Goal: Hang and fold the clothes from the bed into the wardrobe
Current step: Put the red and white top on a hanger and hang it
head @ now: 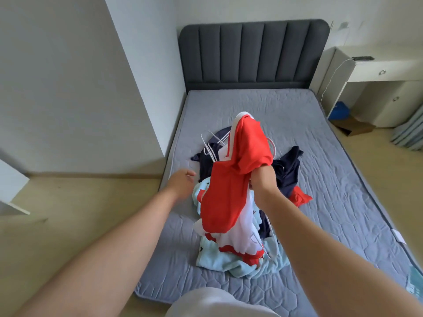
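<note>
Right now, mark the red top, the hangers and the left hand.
red top (pixel 229 191), head view, middle of the red cloth.
hangers (pixel 207 146), head view, white arm on the left.
left hand (pixel 183 182), head view, back of the hand.

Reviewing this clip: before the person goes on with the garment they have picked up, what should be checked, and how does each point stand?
1. Grip: right hand grips the red-and-white garment - ok.
2. Free helper: left hand open, holding nothing - ok.
3. Garment lifted clear: its lower end reaches the light blue cloth - not ok.
4. Hanger within reach: white hangers lie on the navy clothes - ok.
5. Route to the wardrobe: out of view - cannot tell.
</note>
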The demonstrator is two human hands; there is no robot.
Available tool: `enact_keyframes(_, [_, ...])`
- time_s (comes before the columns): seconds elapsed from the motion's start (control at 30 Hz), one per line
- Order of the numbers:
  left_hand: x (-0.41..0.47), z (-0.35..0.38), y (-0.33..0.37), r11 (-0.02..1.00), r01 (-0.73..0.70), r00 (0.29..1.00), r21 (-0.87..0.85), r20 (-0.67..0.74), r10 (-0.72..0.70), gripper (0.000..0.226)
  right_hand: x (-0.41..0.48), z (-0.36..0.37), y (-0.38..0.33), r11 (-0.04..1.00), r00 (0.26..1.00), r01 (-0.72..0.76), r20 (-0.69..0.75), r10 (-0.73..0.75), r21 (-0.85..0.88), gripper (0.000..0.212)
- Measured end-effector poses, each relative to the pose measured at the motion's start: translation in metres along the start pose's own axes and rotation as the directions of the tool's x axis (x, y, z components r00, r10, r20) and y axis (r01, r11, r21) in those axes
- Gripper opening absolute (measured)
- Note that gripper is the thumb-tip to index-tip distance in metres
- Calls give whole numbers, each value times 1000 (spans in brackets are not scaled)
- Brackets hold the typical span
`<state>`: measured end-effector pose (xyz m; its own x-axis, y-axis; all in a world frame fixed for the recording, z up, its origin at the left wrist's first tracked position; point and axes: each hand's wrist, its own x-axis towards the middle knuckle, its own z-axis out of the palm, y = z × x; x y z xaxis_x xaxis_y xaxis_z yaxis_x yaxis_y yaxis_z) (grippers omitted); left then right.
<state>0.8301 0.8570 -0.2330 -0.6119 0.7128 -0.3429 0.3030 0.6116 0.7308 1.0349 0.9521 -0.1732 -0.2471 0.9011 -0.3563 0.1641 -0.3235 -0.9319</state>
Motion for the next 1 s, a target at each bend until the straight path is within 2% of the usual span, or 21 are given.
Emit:
enact_keyframes(0.03, [1,-2,-8,995,-51,998,85,28,49,40,-5,3,-6,997,1000,6,5,-7,71,23])
enact_keyframes(0.1, [0,-6,-24,992,-97,989,75,116,88,49,-13,9,-18,987,1000,11,24,-15,161,15])
enact_keyframes(0.17, [-6,-10,-32,986,-147,970,73,205,129,55,-17,14,-27,981,999,27,36,-35,193,19])
enact_keyframes(0.3, [-17,-17,-40,886,-318,930,338,291,223,53,-22,20,-35,961,1000,-8,1,7,277,23])
enact_keyframes(0.37, [-21,-17,-48,880,-326,927,345,297,227,52,-23,21,-35,947,999,-25,-24,34,321,24])
enact_keyframes(0.47, [-24,-18,-47,935,-303,944,185,192,268,20,-24,21,-30,935,996,-37,-58,61,352,26])
enact_keyframes(0.53, [-22,-22,-35,979,-183,977,-89,98,192,20,-23,20,-26,932,992,-46,-92,85,361,25])
enact_keyframes(0.57, [-20,-26,-29,968,-126,988,-216,65,143,21,-22,19,-24,929,989,-53,-108,99,366,24])
enact_keyframes(0.63, [-12,-34,-19,942,-111,992,-316,26,126,18,-19,17,-19,913,981,-90,-123,150,399,22])
enact_keyframes(0.77, [-7,-45,-12,973,-124,988,-193,68,139,17,-15,16,-15,901,980,-88,-125,155,425,23])
enact_keyframes(0.9, [-6,-51,-10,994,-59,978,-87,195,75,49,-12,10,-18,926,982,-55,-149,118,373,30])
enact_keyframes(1.0, [-6,-53,-1,982,-175,980,70,110,167,34,-11,2,-18,964,972,-92,-187,140,248,16])
